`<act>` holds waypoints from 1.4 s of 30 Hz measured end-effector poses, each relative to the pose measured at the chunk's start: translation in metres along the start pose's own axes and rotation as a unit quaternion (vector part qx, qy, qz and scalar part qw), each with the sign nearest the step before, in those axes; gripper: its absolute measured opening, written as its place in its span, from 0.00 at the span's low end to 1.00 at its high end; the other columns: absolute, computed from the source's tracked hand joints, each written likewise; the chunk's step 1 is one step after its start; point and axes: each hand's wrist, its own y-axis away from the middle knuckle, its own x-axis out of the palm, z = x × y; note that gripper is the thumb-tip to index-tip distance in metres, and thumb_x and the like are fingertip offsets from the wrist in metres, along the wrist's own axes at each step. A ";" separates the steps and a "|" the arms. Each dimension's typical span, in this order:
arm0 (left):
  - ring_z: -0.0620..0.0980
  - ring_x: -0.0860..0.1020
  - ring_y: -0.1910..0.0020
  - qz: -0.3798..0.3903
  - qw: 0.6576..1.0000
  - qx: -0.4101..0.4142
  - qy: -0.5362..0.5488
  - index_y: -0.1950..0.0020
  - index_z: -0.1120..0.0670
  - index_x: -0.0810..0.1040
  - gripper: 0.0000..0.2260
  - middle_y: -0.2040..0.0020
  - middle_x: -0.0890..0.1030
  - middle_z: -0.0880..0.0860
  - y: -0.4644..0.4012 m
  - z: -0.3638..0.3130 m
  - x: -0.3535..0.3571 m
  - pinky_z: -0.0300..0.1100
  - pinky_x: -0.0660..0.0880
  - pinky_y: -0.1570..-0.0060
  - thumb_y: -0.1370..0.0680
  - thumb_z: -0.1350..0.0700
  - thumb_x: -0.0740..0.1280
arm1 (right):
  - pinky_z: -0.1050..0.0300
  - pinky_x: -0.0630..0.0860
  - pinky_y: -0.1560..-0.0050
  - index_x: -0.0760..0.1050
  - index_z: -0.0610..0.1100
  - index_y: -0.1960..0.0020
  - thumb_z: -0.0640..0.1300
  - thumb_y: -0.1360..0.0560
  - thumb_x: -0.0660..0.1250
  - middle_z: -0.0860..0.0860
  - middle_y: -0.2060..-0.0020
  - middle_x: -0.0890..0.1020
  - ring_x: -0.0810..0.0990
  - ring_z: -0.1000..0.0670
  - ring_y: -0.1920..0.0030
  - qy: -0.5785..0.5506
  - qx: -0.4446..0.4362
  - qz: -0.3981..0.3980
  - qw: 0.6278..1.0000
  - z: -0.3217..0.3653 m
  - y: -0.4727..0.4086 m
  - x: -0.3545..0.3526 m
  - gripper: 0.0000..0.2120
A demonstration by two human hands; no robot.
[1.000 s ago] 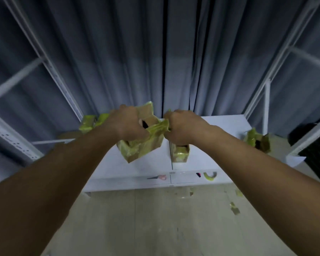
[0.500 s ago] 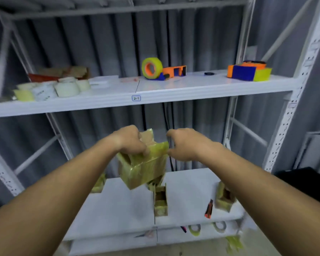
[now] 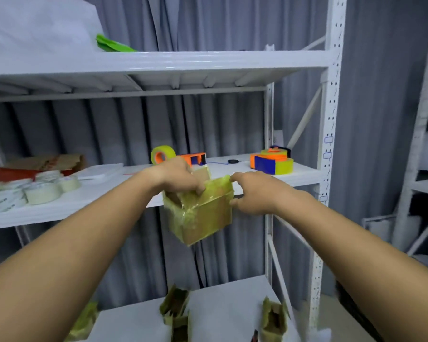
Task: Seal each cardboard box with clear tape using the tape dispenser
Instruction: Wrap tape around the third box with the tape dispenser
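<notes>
I hold a small cardboard box [image 3: 203, 213], wrapped in yellowish clear tape, in the air in front of the middle shelf [image 3: 89, 196]. My left hand [image 3: 181, 178] grips its open top edge from the left. My right hand [image 3: 253, 193] pinches its right top corner between thumb and fingers. An orange tape dispenser [image 3: 183, 157] with a yellow-green roll lies on the middle shelf just behind my left hand. A second orange and blue dispenser [image 3: 271, 161] lies further right on that shelf.
Several tape rolls [image 3: 35, 190] and a flat carton [image 3: 42, 162] sit at the shelf's left. More taped boxes [image 3: 176, 309] stand on the lower shelf [image 3: 223, 309]. A white upright post [image 3: 329, 144] is at the right. A green item [image 3: 111, 44] lies on the top shelf.
The view has tilted upward from the floor and low shelf to the middle and top shelves. The box has risen with both hands and tipped, and my right hand now pinches its corner.
</notes>
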 end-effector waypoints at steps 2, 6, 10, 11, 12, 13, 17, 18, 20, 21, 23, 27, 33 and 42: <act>0.52 0.76 0.64 -0.020 0.999 0.011 0.036 0.62 0.55 0.78 0.11 0.64 0.76 0.53 -0.017 -0.011 -0.002 0.43 0.74 0.62 0.33 0.52 0.77 | 0.46 0.77 0.38 0.67 0.51 0.25 0.53 0.23 0.66 0.49 0.31 0.76 0.75 0.44 0.34 -0.002 0.005 -0.005 1.000 -0.011 -0.011 -0.014 0.27; 0.52 0.79 0.64 -0.052 0.996 0.028 0.066 0.63 0.55 0.78 0.10 0.65 0.78 0.52 -0.058 -0.022 -0.006 0.46 0.80 0.60 0.32 0.52 0.76 | 0.51 0.76 0.39 0.63 0.52 0.23 0.53 0.22 0.66 0.51 0.31 0.77 0.75 0.45 0.33 0.001 0.014 -0.020 1.000 -0.029 -0.043 -0.029 0.30; 0.52 0.77 0.66 -0.091 0.992 0.034 0.077 0.68 0.54 0.73 0.14 0.68 0.75 0.51 -0.110 -0.018 -0.008 0.48 0.79 0.62 0.34 0.49 0.75 | 0.54 0.73 0.46 0.65 0.54 0.24 0.51 0.22 0.66 0.51 0.33 0.77 0.75 0.46 0.35 0.007 0.030 -0.025 0.999 -0.048 -0.079 -0.030 0.27; 0.53 0.78 0.65 -0.100 0.991 0.034 0.079 0.69 0.54 0.72 0.15 0.69 0.75 0.51 -0.124 -0.016 -0.007 0.50 0.80 0.60 0.36 0.47 0.75 | 0.54 0.74 0.45 0.66 0.54 0.25 0.51 0.22 0.66 0.51 0.34 0.77 0.75 0.46 0.36 0.011 0.038 -0.023 0.999 -0.052 -0.089 -0.027 0.26; 0.55 0.79 0.63 -0.108 0.990 0.036 0.081 0.70 0.53 0.71 0.15 0.69 0.75 0.50 -0.139 -0.014 -0.007 0.52 0.80 0.57 0.38 0.45 0.73 | 0.53 0.75 0.44 0.65 0.54 0.24 0.51 0.22 0.66 0.51 0.34 0.77 0.75 0.46 0.37 0.019 0.047 -0.021 0.998 -0.057 -0.101 -0.025 0.26; 0.58 0.81 0.60 -0.114 0.990 0.038 0.081 0.70 0.53 0.70 0.15 0.69 0.74 0.50 -0.153 -0.014 -0.006 0.52 0.79 0.54 0.40 0.44 0.71 | 0.52 0.75 0.43 0.65 0.53 0.24 0.52 0.22 0.66 0.50 0.34 0.76 0.75 0.46 0.37 0.025 0.057 -0.016 0.998 -0.063 -0.114 -0.024 0.27; 0.59 0.82 0.48 -0.112 0.991 0.033 0.069 0.66 0.52 0.72 0.16 0.61 0.81 0.54 -0.208 -0.016 0.003 0.54 0.77 0.41 0.41 0.40 0.67 | 0.52 0.75 0.45 0.64 0.52 0.23 0.54 0.22 0.65 0.50 0.34 0.77 0.76 0.44 0.38 0.044 0.104 -0.003 0.994 -0.088 -0.158 -0.024 0.29; 0.60 0.81 0.47 -0.112 0.991 0.027 0.068 0.65 0.52 0.73 0.18 0.57 0.83 0.56 -0.222 -0.017 0.006 0.54 0.77 0.41 0.41 0.39 0.67 | 0.52 0.76 0.45 0.63 0.52 0.23 0.54 0.22 0.65 0.49 0.35 0.77 0.77 0.43 0.38 0.049 0.114 -0.004 0.992 -0.095 -0.167 -0.025 0.29; 0.61 0.80 0.45 -0.117 0.991 0.013 0.068 0.62 0.52 0.76 0.21 0.51 0.84 0.57 -0.247 -0.019 0.015 0.53 0.77 0.43 0.44 0.37 0.65 | 0.51 0.77 0.47 0.63 0.51 0.24 0.53 0.22 0.66 0.48 0.35 0.77 0.77 0.43 0.39 0.055 0.132 -0.001 0.990 -0.109 -0.182 -0.025 0.29; 0.62 0.79 0.45 -0.118 0.991 0.008 0.070 0.60 0.52 0.77 0.23 0.50 0.84 0.57 -0.258 -0.021 0.020 0.53 0.77 0.43 0.44 0.36 0.65 | 0.51 0.78 0.48 0.64 0.50 0.24 0.53 0.23 0.67 0.47 0.35 0.77 0.77 0.43 0.39 0.057 0.140 0.003 0.989 -0.116 -0.190 -0.024 0.29; 0.62 0.78 0.44 -0.121 0.990 0.003 0.071 0.60 0.52 0.77 0.24 0.51 0.84 0.56 -0.279 -0.025 0.029 0.54 0.75 0.41 0.45 0.35 0.64 | 0.50 0.80 0.48 0.64 0.50 0.24 0.51 0.23 0.67 0.47 0.35 0.76 0.77 0.43 0.39 0.058 0.150 0.013 0.987 -0.131 -0.203 -0.021 0.28; 0.63 0.72 0.37 -0.151 0.987 -0.010 0.056 0.53 0.50 0.81 0.21 0.46 0.82 0.54 -0.311 -0.034 0.047 0.53 0.69 0.41 0.35 0.36 0.68 | 0.51 0.80 0.46 0.64 0.50 0.24 0.49 0.23 0.67 0.47 0.34 0.76 0.76 0.42 0.38 0.054 0.154 0.023 0.986 -0.162 -0.228 -0.012 0.29; 0.66 0.68 0.35 -0.173 0.984 -0.050 -0.014 0.51 0.50 0.78 0.15 0.40 0.78 0.58 -0.331 -0.051 0.071 0.56 0.67 0.40 0.27 0.39 0.67 | 0.52 0.80 0.44 0.70 0.45 0.29 0.48 0.22 0.66 0.47 0.37 0.77 0.77 0.45 0.40 0.084 0.124 0.069 0.986 -0.211 -0.260 0.007 0.22; 0.63 0.72 0.38 -0.153 0.980 -0.106 -0.069 0.56 0.49 0.80 0.28 0.44 0.80 0.56 -0.354 -0.072 0.094 0.58 0.68 0.38 0.37 0.28 0.57 | 0.50 0.81 0.44 0.75 0.46 0.42 0.60 0.25 0.69 0.48 0.49 0.81 0.80 0.48 0.48 0.043 0.092 0.113 0.988 -0.256 -0.294 0.039 0.20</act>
